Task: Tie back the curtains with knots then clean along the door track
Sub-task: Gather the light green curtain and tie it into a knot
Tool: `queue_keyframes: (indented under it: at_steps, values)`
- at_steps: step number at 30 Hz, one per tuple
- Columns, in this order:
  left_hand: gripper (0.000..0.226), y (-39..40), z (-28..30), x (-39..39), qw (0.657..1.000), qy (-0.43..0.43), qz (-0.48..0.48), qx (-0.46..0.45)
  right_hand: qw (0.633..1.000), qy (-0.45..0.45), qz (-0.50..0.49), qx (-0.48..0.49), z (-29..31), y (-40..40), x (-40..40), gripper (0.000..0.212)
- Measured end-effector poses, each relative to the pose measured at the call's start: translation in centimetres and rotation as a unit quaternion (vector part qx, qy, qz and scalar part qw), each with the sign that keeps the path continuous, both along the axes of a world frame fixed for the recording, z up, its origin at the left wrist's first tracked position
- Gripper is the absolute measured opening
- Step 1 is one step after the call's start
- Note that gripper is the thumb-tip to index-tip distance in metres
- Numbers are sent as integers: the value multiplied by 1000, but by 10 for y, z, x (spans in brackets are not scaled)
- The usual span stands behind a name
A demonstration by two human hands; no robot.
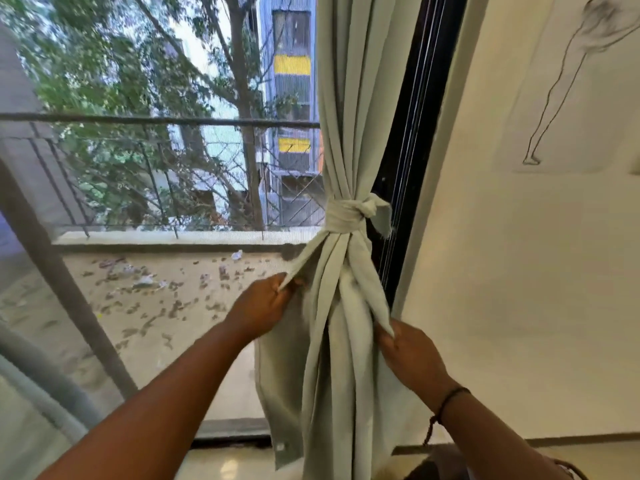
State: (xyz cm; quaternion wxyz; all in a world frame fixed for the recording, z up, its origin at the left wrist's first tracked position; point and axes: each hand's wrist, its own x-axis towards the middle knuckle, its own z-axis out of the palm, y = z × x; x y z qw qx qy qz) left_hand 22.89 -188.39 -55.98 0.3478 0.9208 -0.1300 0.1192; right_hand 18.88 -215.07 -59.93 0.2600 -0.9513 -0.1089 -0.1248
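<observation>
- One pale green curtain (346, 140) hangs gathered against the black door frame (412, 133), above and between the two hands.
- One tie strip (341, 216) of the same cloth wraps the bundle, above both hands, with one knot (365, 206) on the side nearer the frame.
- One short loose tail (382, 216) sticks out from the knot, up and to the right of the hands.
- Two hands are in view, one on each side of the bundle, below the tie.
- The left hand (263, 306) has its fingers curled and pinches a fold of curtain that runs taut up toward the tie.
- The right hand (408, 355), lower and nearer the wall (519, 258), pinches the pointed end of another fold between thumb and fingers.
- One dark bead bracelet (446, 407) circles the right wrist.
- One door track (235, 439) lies below the left forearm, at the foot of the glass.
- One railing (156, 120) runs beyond the left hand, over a littered balcony floor (166, 299).
- One line drawing (568, 81) hangs on the wall, high above the right hand.
</observation>
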Motion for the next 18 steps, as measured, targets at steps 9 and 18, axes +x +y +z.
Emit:
queue_keyframes:
  at_steps: [9, 18]
  values:
    - [45, -50, 149, 8, 913, -83, -129, -377, 924, -94, 48, 366, 193, 39, 41, 40]
    - [21, -39, 207, 34, 951, -170, -33, -256, 948, -221, -119, 193, 236, 108, 63, 23]
